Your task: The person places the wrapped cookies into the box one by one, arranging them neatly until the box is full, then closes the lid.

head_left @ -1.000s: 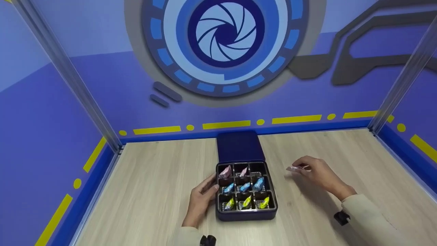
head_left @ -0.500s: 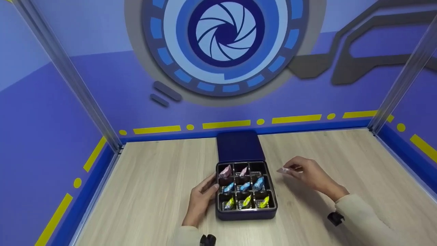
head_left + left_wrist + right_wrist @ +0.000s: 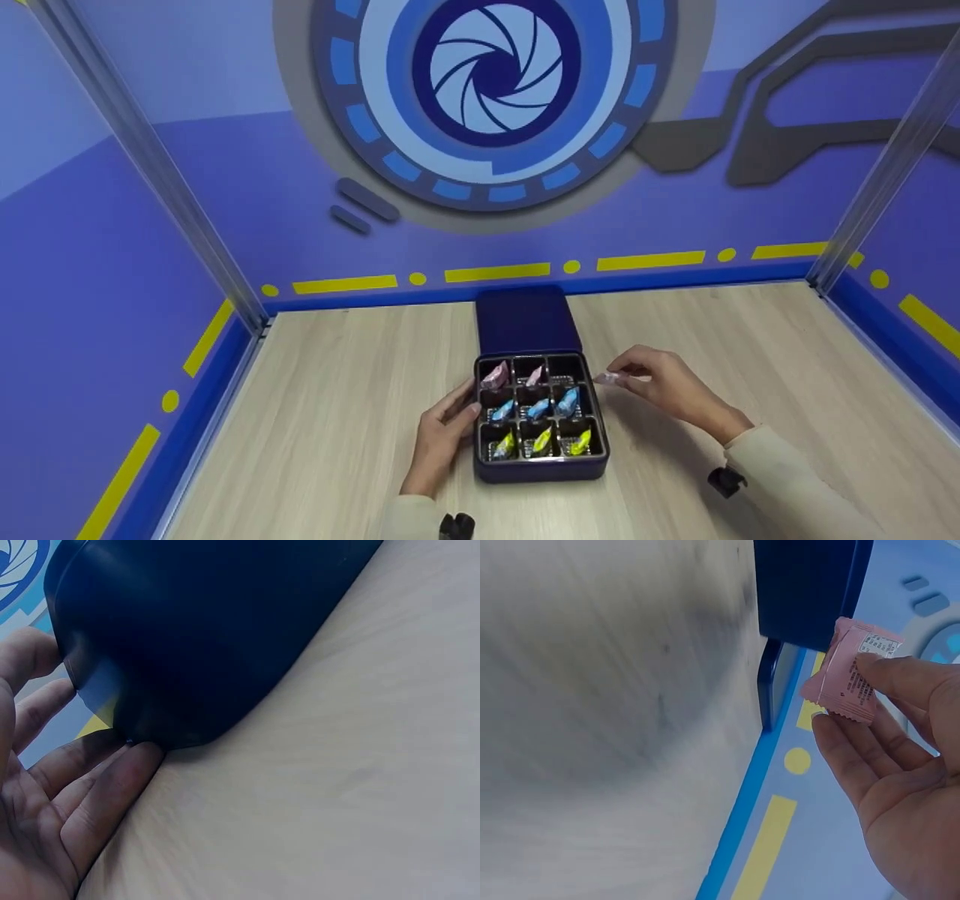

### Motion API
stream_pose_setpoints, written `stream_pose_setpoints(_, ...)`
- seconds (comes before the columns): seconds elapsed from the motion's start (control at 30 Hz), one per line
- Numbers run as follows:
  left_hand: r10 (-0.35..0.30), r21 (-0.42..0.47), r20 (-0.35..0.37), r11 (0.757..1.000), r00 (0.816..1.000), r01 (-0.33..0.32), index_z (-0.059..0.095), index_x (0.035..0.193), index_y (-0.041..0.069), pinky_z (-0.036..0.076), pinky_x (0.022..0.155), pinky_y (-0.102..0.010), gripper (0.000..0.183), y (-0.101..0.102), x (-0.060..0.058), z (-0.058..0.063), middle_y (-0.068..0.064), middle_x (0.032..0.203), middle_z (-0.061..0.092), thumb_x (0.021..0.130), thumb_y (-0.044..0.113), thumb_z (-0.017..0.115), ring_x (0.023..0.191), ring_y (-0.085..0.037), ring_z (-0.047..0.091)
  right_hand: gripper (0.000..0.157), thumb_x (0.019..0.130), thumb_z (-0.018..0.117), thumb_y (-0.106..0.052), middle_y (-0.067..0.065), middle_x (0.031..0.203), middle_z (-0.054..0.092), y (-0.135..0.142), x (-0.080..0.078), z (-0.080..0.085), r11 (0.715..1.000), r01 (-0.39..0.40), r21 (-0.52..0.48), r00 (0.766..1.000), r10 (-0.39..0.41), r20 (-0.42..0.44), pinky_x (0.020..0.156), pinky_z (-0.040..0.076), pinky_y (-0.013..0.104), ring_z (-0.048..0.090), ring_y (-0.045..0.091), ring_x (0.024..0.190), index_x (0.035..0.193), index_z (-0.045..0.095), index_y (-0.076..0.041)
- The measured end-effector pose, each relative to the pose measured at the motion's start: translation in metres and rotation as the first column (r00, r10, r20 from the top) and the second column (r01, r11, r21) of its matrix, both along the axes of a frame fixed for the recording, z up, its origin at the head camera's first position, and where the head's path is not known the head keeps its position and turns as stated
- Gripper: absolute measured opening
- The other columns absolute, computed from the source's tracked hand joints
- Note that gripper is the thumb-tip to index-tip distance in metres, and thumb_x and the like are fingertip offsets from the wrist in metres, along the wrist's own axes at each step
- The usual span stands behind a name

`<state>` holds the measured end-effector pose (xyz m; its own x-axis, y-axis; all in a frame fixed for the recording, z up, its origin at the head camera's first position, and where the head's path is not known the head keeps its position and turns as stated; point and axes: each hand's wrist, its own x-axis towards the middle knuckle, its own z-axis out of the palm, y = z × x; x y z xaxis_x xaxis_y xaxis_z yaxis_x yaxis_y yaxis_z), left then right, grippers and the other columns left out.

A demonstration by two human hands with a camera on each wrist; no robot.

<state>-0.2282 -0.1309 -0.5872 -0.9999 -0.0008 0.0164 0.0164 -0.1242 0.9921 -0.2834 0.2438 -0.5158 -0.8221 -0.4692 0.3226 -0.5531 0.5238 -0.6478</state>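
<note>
A dark blue tin box stands open on the table, with a divided tray inside. Pink wrapped candies sit in two far compartments; the far right compartment holds nothing. Blue wrapped candies fill the middle row, yellow ones the near row. My left hand rests against the box's left side, fingers fairly straight, as the left wrist view shows at the box's dark wall. Just right of the box, my right hand pinches a pink wrapped candy between thumb and fingers.
The box's lid lies folded back toward the rear wall. Wood-patterned table extends to both sides of the box. Clear upright posts mark the booth's corners.
My right hand has moved left with the pink candy, from well out on the right to close beside the box's far right corner. The left hand and box stay put.
</note>
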Motion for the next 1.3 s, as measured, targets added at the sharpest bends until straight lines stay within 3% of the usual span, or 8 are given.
stream_pose_setpoints(0.5, -0.007, 0.016, 0.004, 1.000, 1.000, 0.007, 0.058, 0.154, 0.009, 0.061, 0.089, -0.033, 0.055, -0.002, -0.001, -0.002, -0.016, 0.154, 0.056, 0.102, 0.018, 0.074, 0.115, -0.025, 0.071, 0.019, 0.094, 0.079, 0.001, -0.004, 0.106, 0.076, -0.009, -0.006, 0.003, 0.998, 0.065, 0.007, 0.995, -0.064, -0.076, 0.090, 0.061, 0.043, 0.074, 0.023, 0.100, 0.106, 0.079, -0.013)
stream_pose_setpoints(0.9, -0.016, 0.039, 0.017, 0.999, 1.000, 0.015, 0.056, 0.154, 0.008, 0.061, 0.092, -0.035, 0.055, 0.000, 0.002, -0.002, -0.017, 0.156, 0.053, 0.103, 0.018, 0.073, 0.123, -0.029, 0.068, 0.020, 0.093, 0.078, 0.005, -0.002, 0.105, 0.076, -0.030, -0.006, 0.002, 0.990, 0.058, -0.132, 0.993, -0.070, -0.094, 0.090, 0.062, 0.043, 0.075, 0.022, 0.098, 0.107, 0.079, -0.009)
stream_pose_setpoints(1.3, -0.018, 0.046, 0.001, 0.999, 1.000, 0.018, 0.057, 0.153, 0.007, 0.061, 0.091, -0.035, 0.054, -0.001, 0.001, -0.001, -0.018, 0.155, 0.054, 0.102, 0.015, 0.073, 0.119, -0.028, 0.070, 0.020, 0.094, 0.077, 0.005, -0.001, 0.105, 0.077, -0.040, -0.002, -0.006, 0.980, 0.068, -0.186, 0.995, -0.081, -0.063, 0.088, 0.062, 0.038, 0.075, 0.023, 0.096, 0.108, 0.078, -0.009)
